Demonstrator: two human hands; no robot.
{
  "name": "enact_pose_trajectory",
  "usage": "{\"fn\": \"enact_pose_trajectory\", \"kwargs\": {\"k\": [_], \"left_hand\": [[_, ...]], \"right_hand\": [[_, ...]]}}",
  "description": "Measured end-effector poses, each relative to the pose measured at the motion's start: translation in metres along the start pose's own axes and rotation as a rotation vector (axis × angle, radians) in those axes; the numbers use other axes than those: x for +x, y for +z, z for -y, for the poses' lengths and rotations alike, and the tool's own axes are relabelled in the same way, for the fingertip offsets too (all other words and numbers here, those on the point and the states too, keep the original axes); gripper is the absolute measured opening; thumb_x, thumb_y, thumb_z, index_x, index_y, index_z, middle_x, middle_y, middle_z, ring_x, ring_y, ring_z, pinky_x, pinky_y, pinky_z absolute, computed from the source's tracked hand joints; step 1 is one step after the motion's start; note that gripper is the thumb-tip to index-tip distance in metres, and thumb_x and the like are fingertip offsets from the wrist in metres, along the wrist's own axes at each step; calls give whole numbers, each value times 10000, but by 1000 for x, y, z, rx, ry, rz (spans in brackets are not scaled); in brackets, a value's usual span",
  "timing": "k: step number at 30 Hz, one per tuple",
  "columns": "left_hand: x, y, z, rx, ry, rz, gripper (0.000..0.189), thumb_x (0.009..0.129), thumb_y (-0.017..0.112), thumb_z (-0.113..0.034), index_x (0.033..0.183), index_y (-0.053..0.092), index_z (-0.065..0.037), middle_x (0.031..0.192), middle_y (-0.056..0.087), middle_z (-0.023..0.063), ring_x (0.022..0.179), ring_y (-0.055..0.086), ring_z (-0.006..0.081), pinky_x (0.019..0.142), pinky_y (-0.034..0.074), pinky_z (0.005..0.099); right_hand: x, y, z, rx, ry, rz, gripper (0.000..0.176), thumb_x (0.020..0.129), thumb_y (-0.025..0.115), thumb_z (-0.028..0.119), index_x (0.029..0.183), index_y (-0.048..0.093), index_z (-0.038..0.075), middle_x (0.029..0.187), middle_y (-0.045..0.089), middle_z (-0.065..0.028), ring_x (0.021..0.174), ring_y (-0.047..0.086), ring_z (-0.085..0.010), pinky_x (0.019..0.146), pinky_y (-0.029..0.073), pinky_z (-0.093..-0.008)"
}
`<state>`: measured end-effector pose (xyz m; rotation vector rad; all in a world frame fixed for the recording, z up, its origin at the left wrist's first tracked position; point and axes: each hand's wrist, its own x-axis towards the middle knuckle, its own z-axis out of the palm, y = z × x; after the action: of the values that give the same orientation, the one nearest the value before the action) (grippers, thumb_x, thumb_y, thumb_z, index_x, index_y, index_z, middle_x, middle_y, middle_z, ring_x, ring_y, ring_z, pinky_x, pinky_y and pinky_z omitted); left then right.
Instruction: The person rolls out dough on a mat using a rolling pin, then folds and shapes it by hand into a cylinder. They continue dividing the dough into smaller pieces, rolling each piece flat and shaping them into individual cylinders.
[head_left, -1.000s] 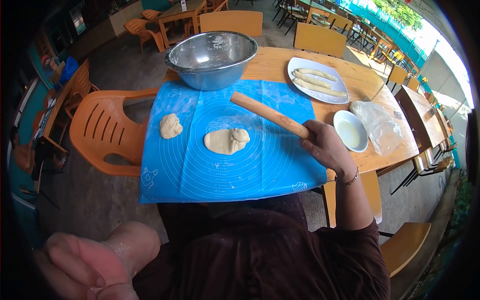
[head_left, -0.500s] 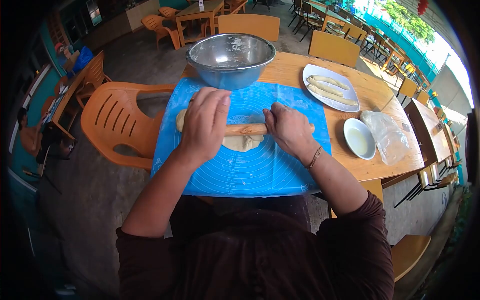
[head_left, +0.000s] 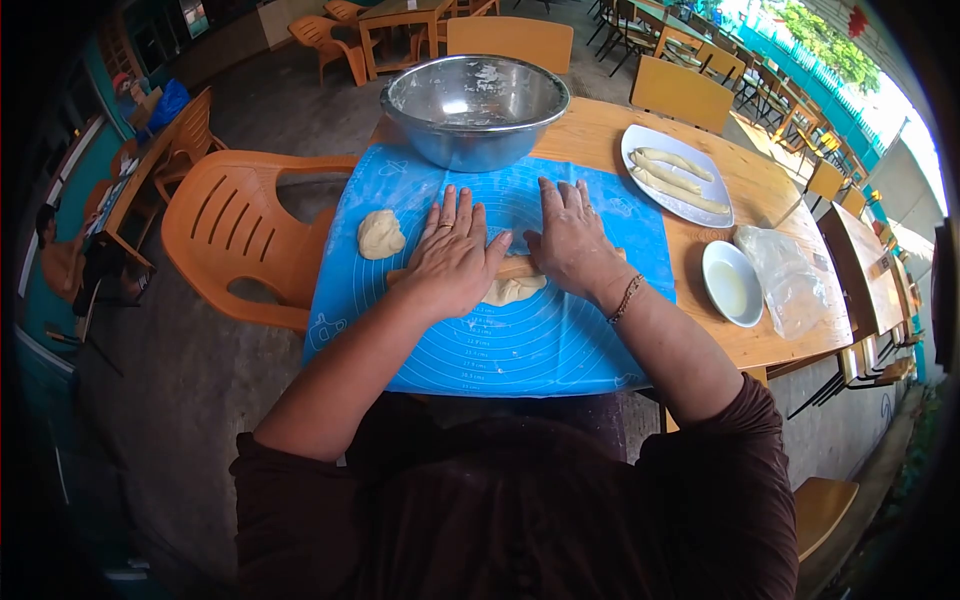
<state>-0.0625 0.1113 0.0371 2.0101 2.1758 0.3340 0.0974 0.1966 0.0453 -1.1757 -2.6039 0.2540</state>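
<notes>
My left hand (head_left: 452,258) and my right hand (head_left: 573,243) both lie flat, fingers spread, on a wooden rolling pin (head_left: 516,267) that rests across a piece of dough (head_left: 512,291) in the middle of a blue silicone mat (head_left: 500,345). Most of the pin is hidden under my palms. The dough shows below the pin, between my wrists. A second, smaller lump of dough (head_left: 380,234) sits on the mat to the left of my left hand.
A large steel bowl (head_left: 475,108) stands at the mat's far edge. On the wooden table (head_left: 780,340) to the right are a white plate with dough strips (head_left: 676,174), a small white bowl (head_left: 732,283) and a plastic bag (head_left: 790,275). An orange chair (head_left: 235,235) stands left.
A second ago only my right hand held the pin, lifted beside the dough. My left hand joined it, the pin came down on the dough, and both palms now press it nearer to me.
</notes>
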Motion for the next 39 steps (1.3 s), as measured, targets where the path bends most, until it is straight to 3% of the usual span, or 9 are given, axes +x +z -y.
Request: {"fn": "enact_pose_trajectory", "kwargs": {"k": [1, 2, 4, 14, 16, 19, 26, 32, 39], "left_hand": [[-1, 0, 0, 16, 2, -15, 741, 1044, 177, -485, 1481, 238, 110, 1588, 115, 284, 1500, 7, 376, 1226, 35, 457], [0, 1, 0, 14, 2, -12, 741, 1044, 177, -485, 1481, 238, 110, 1588, 115, 284, 1500, 7, 376, 1226, 35, 457], [-1, 4, -1, 71, 13, -24, 735, 1044, 174, -481, 1489, 228, 102, 1593, 107, 276, 1502, 6, 373, 1221, 9, 474], [-17, 8, -4, 106, 24, -46, 719, 1041, 167, -457, 1505, 184, 92, 1596, 114, 269, 1501, -26, 383, 1197, -17, 544], [-19, 11, -3, -17, 76, -90, 753, 1033, 189, -492, 1489, 227, 107, 1583, 105, 306, 1495, -24, 413, 1171, -49, 600], [-26, 6, -7, 47, 54, -26, 740, 1036, 149, -473, 1509, 152, 96, 1601, 77, 270, 1498, -66, 386, 1185, -56, 557], [-42, 10, -6, 28, 139, -69, 763, 1030, 158, -490, 1504, 150, 107, 1597, 54, 288, 1495, -69, 407, 1171, -61, 582], [-60, 15, -5, 21, 262, -182, 817, 1017, 209, -537, 1452, 272, 152, 1572, 108, 329, 1495, 2, 423, 1163, -40, 610], [-89, 14, -10, 60, 326, -161, 776, 1026, 225, -494, 1456, 232, 152, 1575, 145, 297, 1495, 62, 400, 1200, 13, 518]], "right_hand": [[0, 4, -1, -87, 18, -6, 650, 962, 494, 330, 1459, 316, -49, 1529, 210, -349, 1459, 138, -480, 1158, 206, -566], [-1, 6, -2, -88, 19, -3, 650, 962, 494, 330, 1459, 316, -49, 1529, 210, -349, 1459, 138, -480, 1158, 206, -566], [-5, 8, -4, -194, 12, -21, 729, 974, 433, 396, 1525, 210, -28, 1573, 104, -335, 1482, 13, -469, 1177, 63, -606], [-27, 19, -6, -169, 9, -56, 740, 995, 379, 458, 1507, 236, -58, 1567, 144, -330, 1473, 72, -482, 1171, 88, -609], [-32, 22, -7, -168, -8, -107, 749, 1007, 366, 475, 1500, 237, -73, 1557, 168, -339, 1466, 98, -491, 1169, 100, -610], [-40, 20, -4, -163, -13, -118, 753, 1014, 355, 485, 1496, 234, -81, 1550, 182, -343, 1461, 112, -496, 1167, 106, -610], [-58, 16, 1, -140, -35, -98, 760, 1016, 355, 481, 1505, 201, -80, 1565, 155, -327, 1470, 77, -485, 1169, 79, -609], [-79, 14, 5, -187, -85, -109, 772, 1003, 401, 453, 1518, 157, -68, 1580, 104, -318, 1472, 56, -490, 1170, 76, -600], [-111, 9, 8, -64, -157, -73, 763, 987, 464, 411, 1503, 193, -81, 1573, 123, -323, 1469, 97, -485, 1170, 101, -587]]}}
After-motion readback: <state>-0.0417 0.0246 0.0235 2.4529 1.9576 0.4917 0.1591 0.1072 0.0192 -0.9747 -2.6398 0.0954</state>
